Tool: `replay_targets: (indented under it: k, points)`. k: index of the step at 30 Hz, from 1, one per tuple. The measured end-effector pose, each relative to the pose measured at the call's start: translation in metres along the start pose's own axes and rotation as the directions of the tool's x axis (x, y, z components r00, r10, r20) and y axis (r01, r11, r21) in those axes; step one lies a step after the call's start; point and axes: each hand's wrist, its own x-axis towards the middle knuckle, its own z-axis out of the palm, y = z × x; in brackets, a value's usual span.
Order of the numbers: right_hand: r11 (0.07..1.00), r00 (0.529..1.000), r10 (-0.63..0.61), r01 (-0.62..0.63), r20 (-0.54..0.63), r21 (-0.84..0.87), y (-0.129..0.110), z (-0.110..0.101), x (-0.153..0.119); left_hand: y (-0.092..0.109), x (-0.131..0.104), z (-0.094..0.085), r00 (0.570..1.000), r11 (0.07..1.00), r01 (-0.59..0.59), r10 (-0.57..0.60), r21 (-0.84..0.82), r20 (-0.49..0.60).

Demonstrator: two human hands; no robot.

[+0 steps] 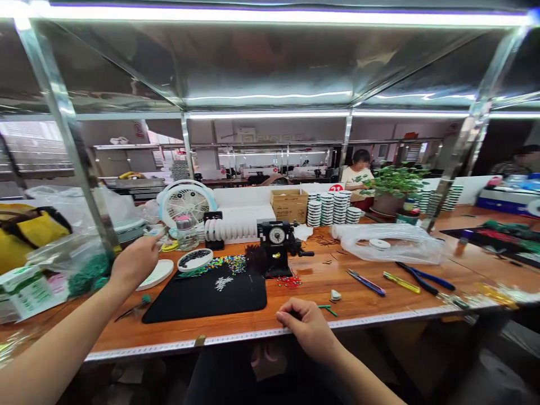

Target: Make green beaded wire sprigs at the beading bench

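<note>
My left hand (137, 260) reaches out over the left of the bench, index finger stretched toward the jars; its other fingers are partly hidden. Close by are a white round dish (156, 274), a yellow ring-shaped item (170, 246) and a clear jar with a pink top (187, 232). At the bench's front edge, my right hand (310, 327) is closed, thumb against curled fingers; what they hold, if anything, is too small to tell. Short green pieces (328, 309) lie beside it. A black mat (206, 299) carries small white pieces (223, 283) and colourful beads (228, 263).
A black hand-cranked machine with a dial (277, 247) stands mid-bench. White spools (232, 229), a fan (188, 203), a cardboard box (289, 206) and stacked spools (333, 208) line the back. Tweezers (366, 282), a yellow-handled tool (401, 282) and pliers (422, 278) lie right. A person (356, 177) sits beyond.
</note>
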Motion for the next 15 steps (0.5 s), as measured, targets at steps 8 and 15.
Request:
replay_targets:
  k: [8, 15]
  points:
    - [0.865, 0.984, 0.073, 0.018, -0.161, 0.501, 0.009, -0.005, 0.001, 0.149, -0.133, 0.046, 0.842, 0.666, 0.011, 0.396, -0.746, 0.366]
    - [0.942, 0.981, -0.052, 0.11, -0.186, 0.318, -0.001, -0.002, 0.002, 0.181, -0.148, 0.079, 0.79, 0.511, 0.321, 0.32, -0.797, 0.523]
